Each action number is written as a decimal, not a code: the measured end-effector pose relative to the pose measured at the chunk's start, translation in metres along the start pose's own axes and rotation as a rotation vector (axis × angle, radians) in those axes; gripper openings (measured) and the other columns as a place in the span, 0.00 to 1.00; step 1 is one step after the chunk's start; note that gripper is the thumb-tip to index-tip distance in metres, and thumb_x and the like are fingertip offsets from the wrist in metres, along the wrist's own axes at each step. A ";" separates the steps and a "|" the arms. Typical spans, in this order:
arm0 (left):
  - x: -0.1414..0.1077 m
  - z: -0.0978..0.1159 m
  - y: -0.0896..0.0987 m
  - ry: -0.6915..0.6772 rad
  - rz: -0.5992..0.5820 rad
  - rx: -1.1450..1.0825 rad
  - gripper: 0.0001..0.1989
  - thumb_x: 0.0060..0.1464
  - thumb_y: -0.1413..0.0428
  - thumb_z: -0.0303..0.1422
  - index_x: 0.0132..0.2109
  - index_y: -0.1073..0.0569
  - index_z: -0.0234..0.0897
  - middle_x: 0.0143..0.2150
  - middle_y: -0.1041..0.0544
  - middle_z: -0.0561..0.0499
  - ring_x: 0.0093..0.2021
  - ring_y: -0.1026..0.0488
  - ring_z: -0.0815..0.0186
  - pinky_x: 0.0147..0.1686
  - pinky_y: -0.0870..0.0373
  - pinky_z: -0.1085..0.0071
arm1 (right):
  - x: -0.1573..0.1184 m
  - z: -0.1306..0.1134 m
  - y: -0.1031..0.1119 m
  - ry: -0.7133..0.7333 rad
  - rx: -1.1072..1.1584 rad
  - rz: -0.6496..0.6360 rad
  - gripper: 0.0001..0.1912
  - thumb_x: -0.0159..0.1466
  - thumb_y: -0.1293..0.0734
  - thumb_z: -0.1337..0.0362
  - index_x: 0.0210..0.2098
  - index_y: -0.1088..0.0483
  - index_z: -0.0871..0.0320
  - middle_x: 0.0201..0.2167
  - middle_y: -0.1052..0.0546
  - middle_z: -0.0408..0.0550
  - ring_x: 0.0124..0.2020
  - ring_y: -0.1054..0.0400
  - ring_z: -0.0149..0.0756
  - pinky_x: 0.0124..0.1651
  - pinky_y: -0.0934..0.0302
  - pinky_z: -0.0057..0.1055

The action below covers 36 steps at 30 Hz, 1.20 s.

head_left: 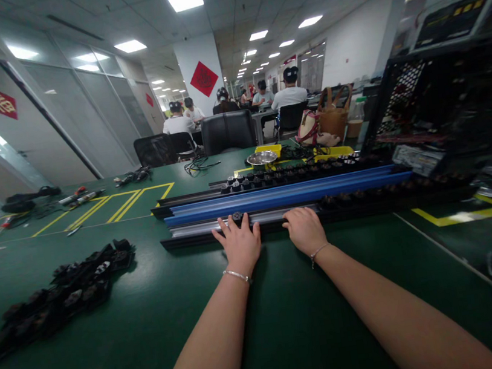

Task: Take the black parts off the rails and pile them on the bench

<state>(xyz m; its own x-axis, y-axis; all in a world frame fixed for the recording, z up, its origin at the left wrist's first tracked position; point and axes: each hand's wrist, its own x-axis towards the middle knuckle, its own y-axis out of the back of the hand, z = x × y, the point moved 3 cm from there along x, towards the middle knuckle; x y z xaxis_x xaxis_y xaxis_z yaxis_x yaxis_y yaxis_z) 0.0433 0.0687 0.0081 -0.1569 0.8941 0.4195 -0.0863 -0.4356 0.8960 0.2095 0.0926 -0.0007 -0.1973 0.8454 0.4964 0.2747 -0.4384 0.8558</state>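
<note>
My left hand (pixel 239 243) lies over the front edge of a long black and silver rail (pixel 188 230), its fingers spread. A small round black part (pixel 237 215) sits in the rail at those fingertips. Further right, my right hand (pixel 306 229) is closed over the same rail, fingers together and curled; their tips are hidden. Several black parts (pixel 366 194) stand in a row in the rail's right stretch. Just behind runs a blue rail (pixel 284 195). Another black rail behind it bears a row of dark parts (pixel 264 182).
A heap of black parts (pixel 68 289) lies to the left. At the back are a metal bowl (pixel 262 158), a yellow tray (pixel 268 149) and cables (pixel 200 165). An open black equipment case (pixel 436 103) stands at right. People sit beyond an office chair (pixel 228 132).
</note>
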 end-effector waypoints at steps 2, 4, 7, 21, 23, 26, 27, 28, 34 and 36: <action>0.000 -0.001 0.001 0.001 0.003 -0.001 0.26 0.59 0.61 0.48 0.59 0.34 0.46 0.62 0.37 0.38 0.65 0.52 0.41 0.58 0.55 0.38 | 0.000 0.001 0.000 -0.007 0.005 0.004 0.06 0.62 0.38 0.66 0.36 0.29 0.56 0.40 0.24 0.49 0.45 0.35 0.38 0.54 0.54 0.38; 0.001 -0.001 0.001 0.005 0.004 -0.004 0.26 0.59 0.61 0.48 0.59 0.34 0.46 0.62 0.37 0.38 0.65 0.52 0.41 0.58 0.55 0.38 | 0.000 0.001 0.000 -0.017 0.011 0.003 0.06 0.62 0.38 0.66 0.36 0.30 0.56 0.40 0.24 0.49 0.45 0.35 0.38 0.54 0.54 0.38; 0.001 -0.002 0.001 0.010 0.004 -0.007 0.27 0.59 0.62 0.48 0.59 0.34 0.46 0.62 0.37 0.37 0.65 0.52 0.41 0.58 0.55 0.38 | 0.000 0.002 0.001 -0.036 0.021 -0.005 0.06 0.61 0.38 0.67 0.35 0.30 0.56 0.40 0.24 0.49 0.45 0.35 0.38 0.54 0.54 0.38; 0.003 -0.004 0.001 0.031 -0.026 -0.012 0.27 0.59 0.61 0.48 0.60 0.35 0.47 0.63 0.38 0.39 0.66 0.53 0.43 0.58 0.56 0.38 | -0.001 0.006 0.002 -0.102 0.031 -0.006 0.06 0.60 0.39 0.69 0.35 0.31 0.56 0.39 0.24 0.49 0.46 0.36 0.39 0.58 0.59 0.42; 0.003 -0.004 0.001 0.047 -0.047 -0.008 0.26 0.59 0.61 0.48 0.60 0.35 0.47 0.63 0.39 0.40 0.66 0.53 0.43 0.59 0.57 0.39 | -0.001 0.006 0.002 -0.106 0.030 -0.006 0.06 0.59 0.39 0.69 0.34 0.31 0.56 0.40 0.24 0.49 0.46 0.36 0.39 0.58 0.59 0.42; 0.004 -0.006 0.001 0.053 -0.040 -0.009 0.26 0.59 0.61 0.48 0.60 0.35 0.47 0.63 0.38 0.41 0.66 0.54 0.43 0.59 0.56 0.39 | -0.001 0.006 0.002 -0.103 0.033 0.000 0.06 0.59 0.39 0.69 0.35 0.31 0.56 0.40 0.24 0.49 0.46 0.36 0.39 0.58 0.59 0.42; 0.004 -0.006 0.001 0.053 -0.033 -0.011 0.26 0.59 0.62 0.48 0.60 0.35 0.47 0.63 0.38 0.41 0.66 0.54 0.43 0.59 0.56 0.38 | -0.001 0.006 0.002 -0.102 0.032 -0.001 0.06 0.59 0.39 0.68 0.35 0.31 0.56 0.40 0.24 0.49 0.46 0.36 0.39 0.58 0.59 0.42; 0.004 -0.007 0.001 0.052 -0.027 -0.013 0.26 0.59 0.62 0.48 0.59 0.34 0.47 0.63 0.38 0.41 0.66 0.54 0.43 0.58 0.56 0.38 | -0.001 0.006 0.002 -0.101 0.030 -0.004 0.06 0.59 0.39 0.68 0.35 0.31 0.56 0.39 0.24 0.49 0.46 0.36 0.39 0.58 0.59 0.42; 0.006 -0.013 0.003 0.083 -0.027 -0.027 0.25 0.60 0.61 0.47 0.59 0.33 0.48 0.62 0.37 0.41 0.65 0.53 0.41 0.58 0.54 0.37 | -0.001 0.006 0.002 -0.112 0.033 -0.019 0.07 0.59 0.39 0.68 0.35 0.31 0.57 0.40 0.24 0.49 0.46 0.36 0.39 0.58 0.59 0.42; 0.006 -0.015 0.003 0.094 -0.031 -0.031 0.25 0.60 0.61 0.47 0.59 0.33 0.48 0.62 0.37 0.41 0.65 0.53 0.41 0.58 0.54 0.38 | -0.001 0.006 0.002 -0.112 0.033 -0.019 0.06 0.59 0.39 0.68 0.35 0.31 0.57 0.40 0.24 0.49 0.46 0.36 0.39 0.58 0.59 0.41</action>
<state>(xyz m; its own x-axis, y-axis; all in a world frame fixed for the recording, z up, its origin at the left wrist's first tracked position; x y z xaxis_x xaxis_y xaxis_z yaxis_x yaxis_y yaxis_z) 0.0277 0.0714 0.0116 -0.2453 0.8942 0.3744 -0.1230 -0.4118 0.9029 0.2162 0.0929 0.0002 -0.0963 0.8830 0.4593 0.3029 -0.4136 0.8586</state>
